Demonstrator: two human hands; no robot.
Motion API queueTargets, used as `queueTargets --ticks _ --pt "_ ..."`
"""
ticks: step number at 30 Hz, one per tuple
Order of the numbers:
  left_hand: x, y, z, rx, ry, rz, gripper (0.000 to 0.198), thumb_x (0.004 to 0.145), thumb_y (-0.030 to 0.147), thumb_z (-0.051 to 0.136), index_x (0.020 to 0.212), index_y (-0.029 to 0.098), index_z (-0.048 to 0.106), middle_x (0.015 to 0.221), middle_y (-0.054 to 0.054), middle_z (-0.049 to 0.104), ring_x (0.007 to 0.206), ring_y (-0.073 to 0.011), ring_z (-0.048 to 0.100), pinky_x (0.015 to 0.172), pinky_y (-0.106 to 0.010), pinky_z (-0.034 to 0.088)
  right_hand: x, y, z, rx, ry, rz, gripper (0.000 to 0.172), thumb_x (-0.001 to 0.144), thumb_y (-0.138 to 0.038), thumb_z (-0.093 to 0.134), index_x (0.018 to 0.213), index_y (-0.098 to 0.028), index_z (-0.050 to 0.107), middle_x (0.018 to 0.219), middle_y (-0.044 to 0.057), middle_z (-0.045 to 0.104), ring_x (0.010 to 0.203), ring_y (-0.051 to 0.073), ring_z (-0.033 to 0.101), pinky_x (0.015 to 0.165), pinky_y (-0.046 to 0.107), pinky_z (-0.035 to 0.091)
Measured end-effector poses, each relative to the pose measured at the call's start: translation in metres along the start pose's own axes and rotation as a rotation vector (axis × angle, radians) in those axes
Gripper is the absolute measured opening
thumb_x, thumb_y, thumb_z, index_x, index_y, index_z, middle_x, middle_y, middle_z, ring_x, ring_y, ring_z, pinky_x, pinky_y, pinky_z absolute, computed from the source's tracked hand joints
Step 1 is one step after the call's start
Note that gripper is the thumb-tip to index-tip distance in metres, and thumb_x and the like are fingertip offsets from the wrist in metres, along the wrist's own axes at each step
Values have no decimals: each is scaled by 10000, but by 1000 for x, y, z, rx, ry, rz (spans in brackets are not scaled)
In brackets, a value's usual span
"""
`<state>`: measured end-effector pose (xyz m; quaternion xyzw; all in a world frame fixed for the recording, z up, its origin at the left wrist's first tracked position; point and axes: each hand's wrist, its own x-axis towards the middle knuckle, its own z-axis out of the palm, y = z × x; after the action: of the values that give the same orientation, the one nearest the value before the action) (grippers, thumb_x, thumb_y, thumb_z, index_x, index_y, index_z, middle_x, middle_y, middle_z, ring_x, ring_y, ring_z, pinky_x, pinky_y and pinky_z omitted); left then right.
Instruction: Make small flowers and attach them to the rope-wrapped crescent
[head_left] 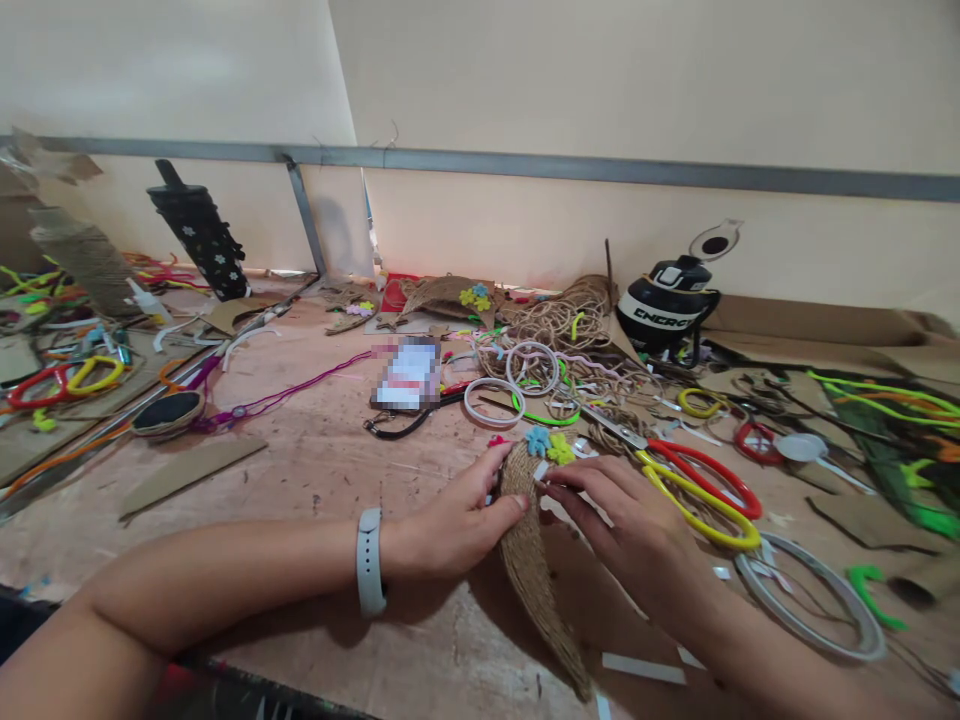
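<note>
A curved, horn-shaped piece wrapped in twine (536, 570) is gripped near its upper end by my left hand (472, 510), thumb across its front. My right hand (630, 510) pinches a small white strip (541, 471) against the right edge of the piece. At its top sit a blue flower (537, 440) and a yellow-green flower (560, 449), both fuzzy, with a bit of red (496, 440) at the left. The lower tip of the piece points down toward the table's front edge.
Scissors with red and yellow handles (701, 500) lie beside my right hand. A tape roll (810, 600), white strips (643, 668), a phone (407, 375), tangled twine (570, 315) and a black bottle (666, 308) are around. Cardboard scrap (191, 475) lies left.
</note>
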<state>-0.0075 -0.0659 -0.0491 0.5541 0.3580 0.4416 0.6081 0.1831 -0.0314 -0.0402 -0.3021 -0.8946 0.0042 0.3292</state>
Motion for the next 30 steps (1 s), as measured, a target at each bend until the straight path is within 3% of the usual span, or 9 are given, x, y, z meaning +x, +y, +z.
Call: queueTargets --ticks 12,17,30 --pt "0 -2 0 -31 -29 -11 527 861 200 509 1371 161 379 1330 -126 529 1230 -252 486 1043 -393 386 1 2 -1 -6 5 -19 149 926 -186 514 937 -206 661 847 60 710 765 177 661 699 302 521" --pt "1 -3 -1 -61 -34 -34 527 854 212 526 1360 160 387 1307 -129 540 1214 -253 495 1018 -381 407 2 1 -2 58 -31 50 156 917 -200 513 925 -218 668 844 56 712 762 182 666 688 304 524" --pt "1 -2 -2 38 -46 7 541 864 168 492 1377 102 334 1392 -155 478 1308 -239 420 1096 -386 344 2 1 0 91 -48 128 88 885 -245 578 892 -203 655 821 45 700 748 174 651 667 286 506"
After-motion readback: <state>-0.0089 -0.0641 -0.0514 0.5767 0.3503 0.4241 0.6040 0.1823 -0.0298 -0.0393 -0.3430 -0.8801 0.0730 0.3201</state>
